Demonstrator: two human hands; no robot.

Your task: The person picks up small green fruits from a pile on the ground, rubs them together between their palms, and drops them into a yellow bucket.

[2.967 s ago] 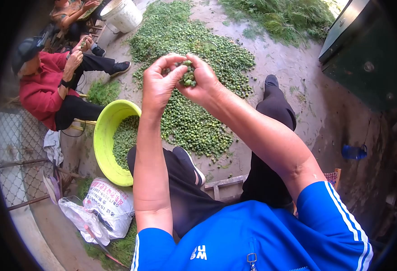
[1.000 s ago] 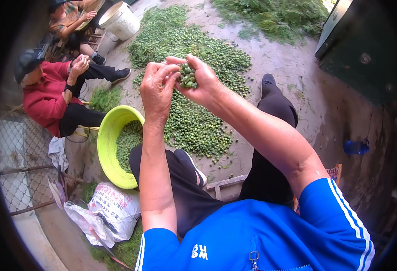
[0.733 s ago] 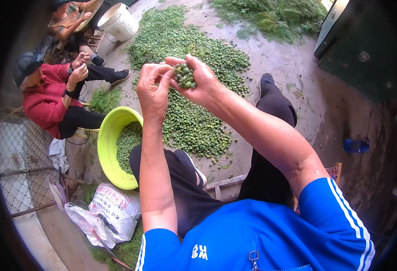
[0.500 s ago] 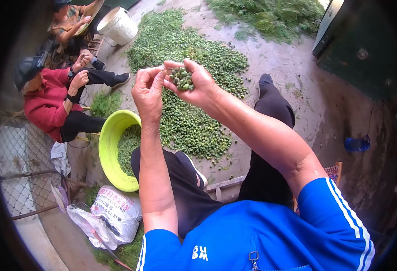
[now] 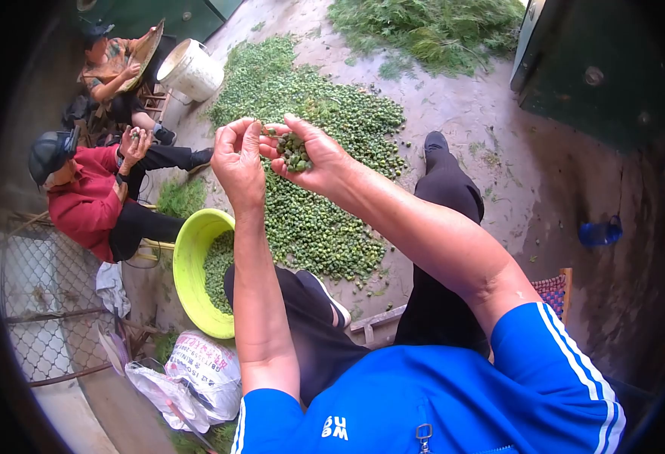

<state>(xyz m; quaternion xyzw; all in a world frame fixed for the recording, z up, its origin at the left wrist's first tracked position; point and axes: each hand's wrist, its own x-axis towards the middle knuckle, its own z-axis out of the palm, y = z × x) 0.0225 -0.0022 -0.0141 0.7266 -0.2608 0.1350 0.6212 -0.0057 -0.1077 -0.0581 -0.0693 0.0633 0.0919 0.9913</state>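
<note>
My right hand [image 5: 319, 160] is cupped, palm up, around a clump of small green cones [image 5: 295, 153]. Beside it my left hand [image 5: 240, 170] has thumb and forefinger pinched at a short thin stem [image 5: 269, 132] near the cones. Both hands are raised above a broad pile of loose green cones [image 5: 313, 238] spread over the floor. By my left knee a yellow-green tub [image 5: 186, 284] leans, partly filled with smaller green pieces.
Two people sit at the left, one in a red top [image 5: 83, 193], the other farther back holding a woven tray [image 5: 147, 53]. A white bucket [image 5: 196, 72] stands near them. Green branches [image 5: 431, 30] lie at the back. A printed white sack [image 5: 208, 371] rests by the tub.
My view has shifted slightly. My left hand still pinches beside the cupped right hand, and the stem shows more between them. The person in red has raised their hands toward the face.
</note>
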